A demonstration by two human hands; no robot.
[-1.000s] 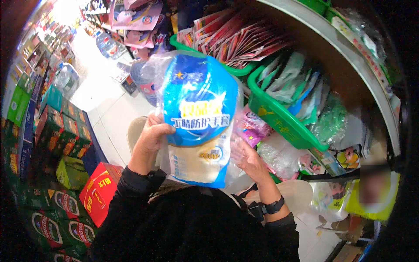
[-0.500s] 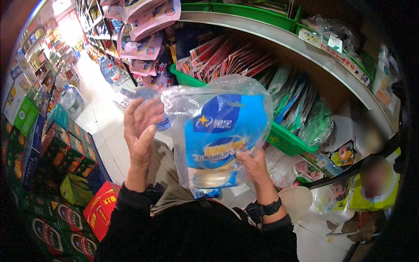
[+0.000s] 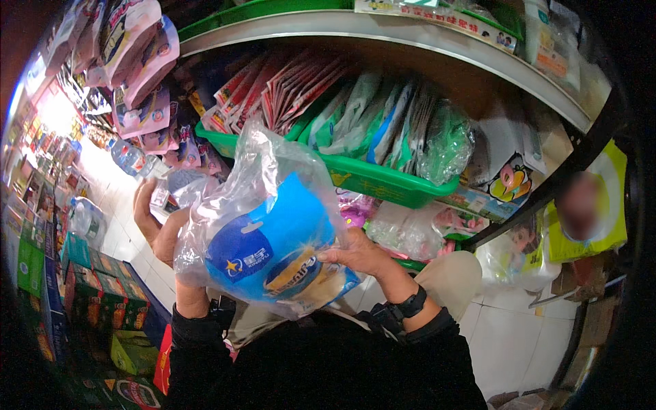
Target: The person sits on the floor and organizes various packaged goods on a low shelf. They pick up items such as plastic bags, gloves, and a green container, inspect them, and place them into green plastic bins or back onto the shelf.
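Note:
In front of my body is a clear plastic bag (image 3: 263, 152) with a blue packet (image 3: 290, 208) inside, tilted, its darker blue part toward the left. My right hand (image 3: 365, 254) grips the lower right of the bag, thumb on its front and the other fingers out of sight behind. At the bag's left edge is my left hand (image 3: 158, 222), its visible fingers stretched and apart. Crumpled film covers part of that hand, so any contact with the bag is hard to make out.
Ahead, a shelf carries green bins (image 3: 383, 179) of red and green packets. Pink packs (image 3: 140, 109) hang at the upper left. Stacked cartons (image 3: 102, 290) line the left side; water bottles (image 3: 130, 157) stand on the tiled floor. A yellow-green pack (image 3: 601, 212) is at right.
The bag has come lower and to the left, and its packet has tilted. My left hand has gone from beside the bag to its left edge, partly behind film. The view has turned right.

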